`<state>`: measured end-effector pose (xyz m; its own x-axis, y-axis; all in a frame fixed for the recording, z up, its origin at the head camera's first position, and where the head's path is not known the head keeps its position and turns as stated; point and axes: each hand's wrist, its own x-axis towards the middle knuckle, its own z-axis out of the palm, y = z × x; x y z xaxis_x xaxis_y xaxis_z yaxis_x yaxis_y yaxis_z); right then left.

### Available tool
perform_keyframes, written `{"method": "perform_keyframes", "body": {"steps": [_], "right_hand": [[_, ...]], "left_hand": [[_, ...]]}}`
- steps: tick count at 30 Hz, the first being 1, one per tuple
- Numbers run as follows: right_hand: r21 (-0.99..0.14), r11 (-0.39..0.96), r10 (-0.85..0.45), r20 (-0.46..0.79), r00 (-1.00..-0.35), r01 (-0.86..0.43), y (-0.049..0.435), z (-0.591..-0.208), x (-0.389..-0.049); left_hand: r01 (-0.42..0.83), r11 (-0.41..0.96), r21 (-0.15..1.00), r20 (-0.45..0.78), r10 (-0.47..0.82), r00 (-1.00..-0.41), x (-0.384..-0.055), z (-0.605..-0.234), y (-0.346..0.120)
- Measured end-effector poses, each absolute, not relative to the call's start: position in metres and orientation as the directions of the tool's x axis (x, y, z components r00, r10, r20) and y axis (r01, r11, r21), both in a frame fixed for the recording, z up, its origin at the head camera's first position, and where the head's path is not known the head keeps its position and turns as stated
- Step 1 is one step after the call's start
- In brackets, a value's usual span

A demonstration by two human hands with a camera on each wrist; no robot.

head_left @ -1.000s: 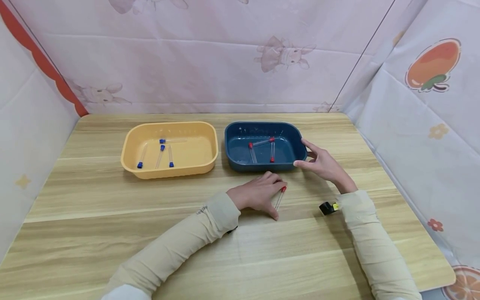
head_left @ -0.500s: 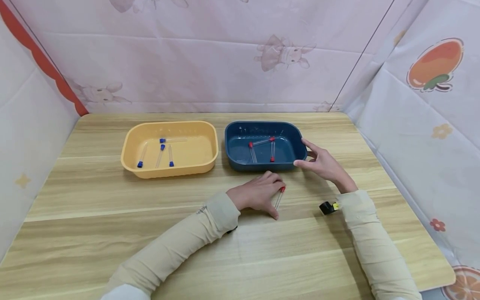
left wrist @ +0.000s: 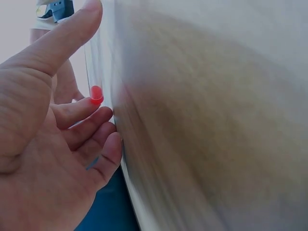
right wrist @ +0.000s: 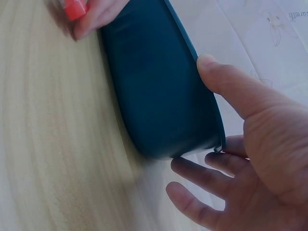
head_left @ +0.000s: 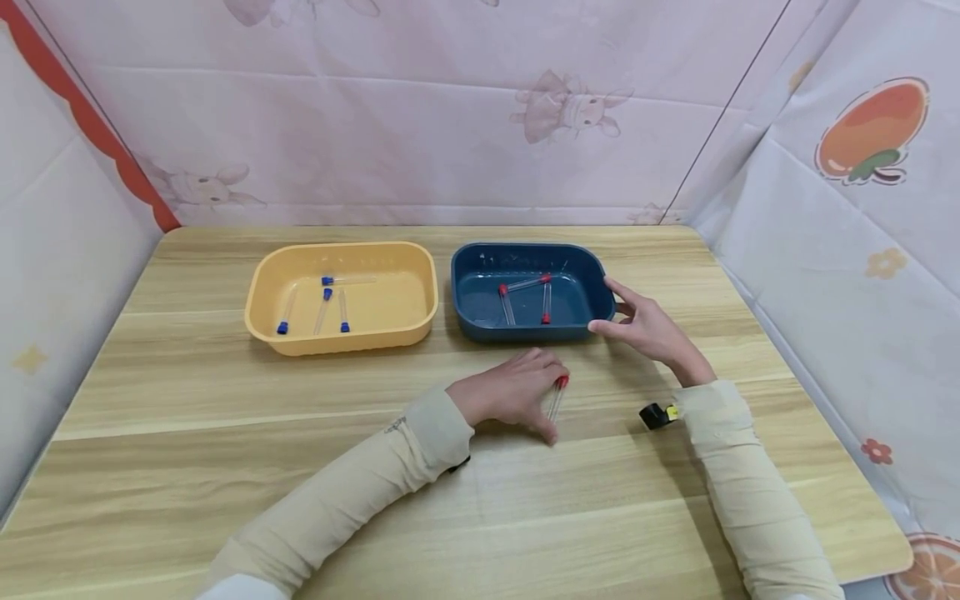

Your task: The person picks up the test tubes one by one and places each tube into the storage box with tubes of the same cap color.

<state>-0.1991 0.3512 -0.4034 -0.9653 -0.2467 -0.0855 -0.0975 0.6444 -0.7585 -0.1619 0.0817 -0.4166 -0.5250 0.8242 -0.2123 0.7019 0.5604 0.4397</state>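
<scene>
In the head view, my left hand [head_left: 517, 389] is low over the table, with a clear red-capped test tube [head_left: 557, 402] between thumb and index finger. The left wrist view has the index fingertip against the red cap [left wrist: 96, 94] and the thumb stretched toward the other end. My right hand [head_left: 648, 329] holds the right end of a dark blue plastic tray [head_left: 525, 335]. Its thumb [right wrist: 216, 70] lies on the rim in the right wrist view, while fingers touch the end wall. Inside this tray lie 3 red-capped tubes [head_left: 546, 304].
A yellow tray [head_left: 341, 342] stands left of the blue one, with several blue-capped tubes [head_left: 322, 310] in it. Both are on a wooden table [head_left: 225, 450] before a printed cloth backdrop [head_left: 420, 125]. A black device [head_left: 657, 416] is at the right wrist.
My left hand has shifted slightly left, and the red-capped test tube has moved left with it. My right hand keeps its place on the blue tray.
</scene>
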Motion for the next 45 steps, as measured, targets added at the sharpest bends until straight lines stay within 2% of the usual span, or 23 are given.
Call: {"method": "perform_keyframes", "body": {"steps": [9,25,38,45], "right_hand": [[-0.755,0.648,-0.243,-0.084,-0.966,-0.098,0.354,-0.404,-0.199],[-0.762,0.637,-0.258,-0.075,-0.963,-0.112,0.354,-0.405,-0.198],[-0.756,0.647,-0.246,-0.076,-0.966,-0.105,0.353,-0.405,-0.198],[-0.761,0.641,-0.241,-0.079,-0.967,-0.098,0.353,-0.405,-0.199]], "left_hand": [[0.693,0.549,0.467,-0.182,0.826,-0.533,-0.156,-0.416,0.074],[0.62,0.552,0.558,-0.12,0.792,-0.598,-0.151,-0.394,0.042],[0.589,0.57,0.573,-0.04,0.738,-0.674,-0.162,-0.362,0.019],[0.591,0.583,0.557,-0.013,0.718,-0.696,-0.178,-0.345,0.013]]}}
